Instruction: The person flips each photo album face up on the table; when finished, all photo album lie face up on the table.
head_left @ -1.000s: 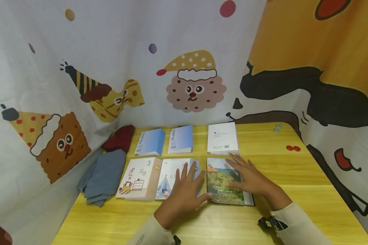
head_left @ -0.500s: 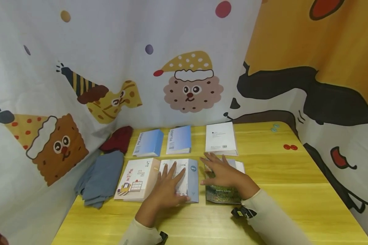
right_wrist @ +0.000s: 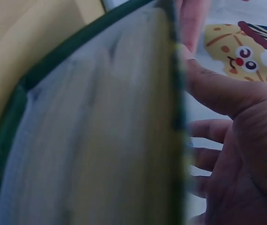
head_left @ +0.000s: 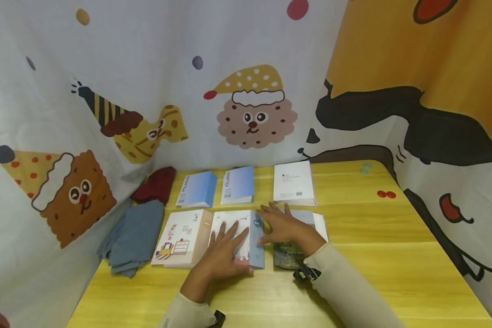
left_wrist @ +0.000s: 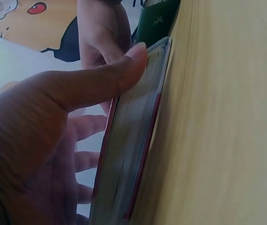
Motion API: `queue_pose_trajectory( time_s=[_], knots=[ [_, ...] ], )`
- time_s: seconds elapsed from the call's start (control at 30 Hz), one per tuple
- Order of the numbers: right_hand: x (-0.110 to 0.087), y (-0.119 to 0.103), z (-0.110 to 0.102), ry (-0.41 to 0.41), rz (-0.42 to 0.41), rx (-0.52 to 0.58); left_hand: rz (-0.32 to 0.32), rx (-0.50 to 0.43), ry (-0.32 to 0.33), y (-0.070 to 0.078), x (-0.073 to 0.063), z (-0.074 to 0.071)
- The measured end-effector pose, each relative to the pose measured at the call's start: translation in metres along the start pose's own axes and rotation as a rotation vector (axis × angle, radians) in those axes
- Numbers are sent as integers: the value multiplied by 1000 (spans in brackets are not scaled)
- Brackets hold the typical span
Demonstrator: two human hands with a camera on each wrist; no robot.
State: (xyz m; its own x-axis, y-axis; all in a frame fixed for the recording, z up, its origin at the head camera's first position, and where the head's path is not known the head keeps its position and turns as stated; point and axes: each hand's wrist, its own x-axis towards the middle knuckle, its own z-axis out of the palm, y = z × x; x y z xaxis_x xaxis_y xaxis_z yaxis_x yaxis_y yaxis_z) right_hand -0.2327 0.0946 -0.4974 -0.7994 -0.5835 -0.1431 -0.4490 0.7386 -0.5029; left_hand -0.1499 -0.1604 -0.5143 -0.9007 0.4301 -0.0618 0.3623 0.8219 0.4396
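My left hand (head_left: 221, 255) lies with spread, fairly straight fingers over a white photo album with a blue spine (head_left: 257, 250) in the middle of the front row. In the left wrist view its thumb is by the page edge of this album (left_wrist: 129, 126). My right hand (head_left: 284, 228) reaches left across the photo album with a garden-scene cover (head_left: 284, 260), its fingers extended near the blue spine. Large in the right wrist view are the green-edged garden album's pages (right_wrist: 100, 136), blurred. The right hand covers much of its cover.
Left of the hands lies another illustrated white album (head_left: 180, 239). Behind stand two blue albums (head_left: 197, 189) and a white one (head_left: 293, 182). Grey-blue cloth (head_left: 135, 237) and dark red cloth (head_left: 156, 184) lie at the left. Red buttons (head_left: 386, 194) and teal buttons (head_left: 366, 168) lie at the right.
My right hand has moved left from the garden album's right side toward the blue spine. My left hand has shifted left on the middle album, uncovering its spine.
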Motion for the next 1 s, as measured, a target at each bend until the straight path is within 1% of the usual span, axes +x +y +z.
queue_pose_trajectory(
  time_s=[0.17, 0.37, 0.5, 0.63, 0.77, 0.87, 1.0],
  knots=[
    [2, -3, 1, 11, 21, -13, 9, 5, 7, 1, 3, 3],
    [4, -5, 4, 11, 35, -18, 2, 25, 12, 2, 4, 7],
    [8, -3, 8, 11, 45, -26, -1, 53, 22, 4, 4, 7],
    [11, 1, 10, 35, 33, -27, 8, 72, 30, 4, 5, 8],
    [13, 5, 11, 60, 4, -24, 23, 73, 39, 3, 6, 10],
    [14, 13, 13, 96, -56, -16, 33, 51, 45, 2, 5, 10],
    [10, 16, 5, 131, -127, 49, 56, -56, 66, -1, 3, 8]
  ],
)
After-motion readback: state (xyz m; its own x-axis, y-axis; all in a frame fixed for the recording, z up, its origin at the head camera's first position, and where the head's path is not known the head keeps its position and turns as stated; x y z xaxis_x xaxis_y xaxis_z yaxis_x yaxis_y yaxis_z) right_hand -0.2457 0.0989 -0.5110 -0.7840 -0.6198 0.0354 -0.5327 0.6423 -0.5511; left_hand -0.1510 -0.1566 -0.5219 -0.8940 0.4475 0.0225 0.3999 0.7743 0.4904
